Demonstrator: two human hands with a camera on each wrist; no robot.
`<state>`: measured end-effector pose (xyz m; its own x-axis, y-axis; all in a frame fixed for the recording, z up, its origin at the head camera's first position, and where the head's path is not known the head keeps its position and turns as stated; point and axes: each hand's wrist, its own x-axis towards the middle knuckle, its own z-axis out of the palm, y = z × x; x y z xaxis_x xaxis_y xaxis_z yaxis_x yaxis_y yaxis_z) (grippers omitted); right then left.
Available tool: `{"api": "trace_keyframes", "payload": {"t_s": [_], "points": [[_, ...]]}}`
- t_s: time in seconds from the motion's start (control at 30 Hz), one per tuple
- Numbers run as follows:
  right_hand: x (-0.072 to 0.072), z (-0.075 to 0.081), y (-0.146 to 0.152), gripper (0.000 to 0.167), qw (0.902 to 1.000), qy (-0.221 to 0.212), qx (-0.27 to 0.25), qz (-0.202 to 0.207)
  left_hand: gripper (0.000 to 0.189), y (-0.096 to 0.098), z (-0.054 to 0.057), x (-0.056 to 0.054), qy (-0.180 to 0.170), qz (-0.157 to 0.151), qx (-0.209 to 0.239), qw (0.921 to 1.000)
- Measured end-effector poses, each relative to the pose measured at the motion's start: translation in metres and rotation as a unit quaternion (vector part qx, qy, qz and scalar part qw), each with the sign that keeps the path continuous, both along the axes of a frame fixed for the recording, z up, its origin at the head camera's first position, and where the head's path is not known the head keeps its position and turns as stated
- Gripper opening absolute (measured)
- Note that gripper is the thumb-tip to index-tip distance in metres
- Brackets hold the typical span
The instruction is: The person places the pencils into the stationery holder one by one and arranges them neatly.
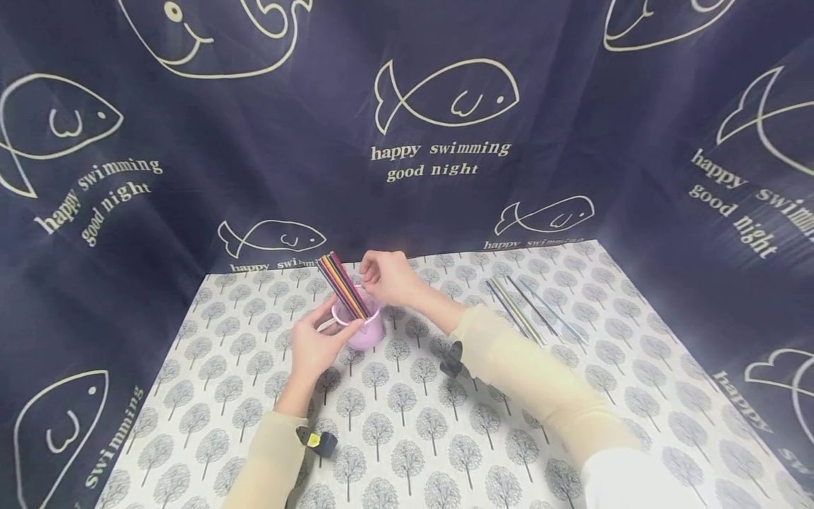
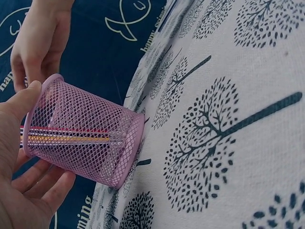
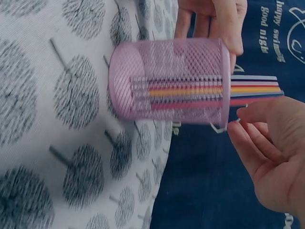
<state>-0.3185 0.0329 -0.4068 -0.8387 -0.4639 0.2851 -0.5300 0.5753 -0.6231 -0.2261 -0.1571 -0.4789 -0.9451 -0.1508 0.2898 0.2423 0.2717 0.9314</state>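
Observation:
A pink mesh pen cup (image 1: 367, 334) stands on the tablecloth, with a bundle of slim coloured pencils (image 1: 343, 286) leaning in it. Dark, red and orange-yellow ones show among them. My left hand (image 1: 318, 343) grips the cup at its rim, thumb on the near side and fingers around the far side. Beside the rim, on the right, my right hand (image 1: 389, 277) hovers with loosely curled fingers. In the right wrist view its thumb and forefinger (image 3: 245, 143) are close to the pencils' upper ends, and nothing shows between them.
Several more slim pencils (image 1: 515, 311) lie apart on the right part of the tree-print tablecloth (image 1: 407, 424). A dark blue curtain (image 1: 445, 205) with fish drawings hangs behind the table and at both sides.

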Motion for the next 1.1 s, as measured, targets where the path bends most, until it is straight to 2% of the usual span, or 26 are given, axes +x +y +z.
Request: {"api": "trace_keyframes", "payload": {"t_s": [0.2,0.5,0.67,0.73,0.9,1.1], "points": [[-0.001,-0.001,0.033,0.020,0.9992,0.009,-0.018,-0.033,0.074,-0.006,0.004,0.000,-0.014,0.005,0.000,0.9999],[-0.011,0.002,0.113,0.019,0.9934,-0.010,0.019,-0.113,0.073,-0.003,0.004,-0.001,-0.010,-0.004,0.006,0.9999],[-0.014,0.003,0.162,0.019,0.9878,0.027,0.052,-0.144,0.073,-0.002,0.005,-0.003,-0.012,-0.002,0.005,0.9999],[-0.014,-0.002,0.179,0.019,0.9848,0.040,0.067,-0.155,0.073,-0.002,0.006,-0.003,-0.015,-0.003,0.005,0.9999],[-0.008,-0.023,0.214,0.017,0.9811,0.029,0.120,-0.149,0.072,-0.002,0.005,-0.003,-0.013,-0.003,0.005,0.9999],[0.001,-0.049,0.230,0.012,0.9725,0.018,0.194,-0.128,0.073,-0.002,0.002,-0.002,-0.017,-0.002,0.003,0.9999]]}}
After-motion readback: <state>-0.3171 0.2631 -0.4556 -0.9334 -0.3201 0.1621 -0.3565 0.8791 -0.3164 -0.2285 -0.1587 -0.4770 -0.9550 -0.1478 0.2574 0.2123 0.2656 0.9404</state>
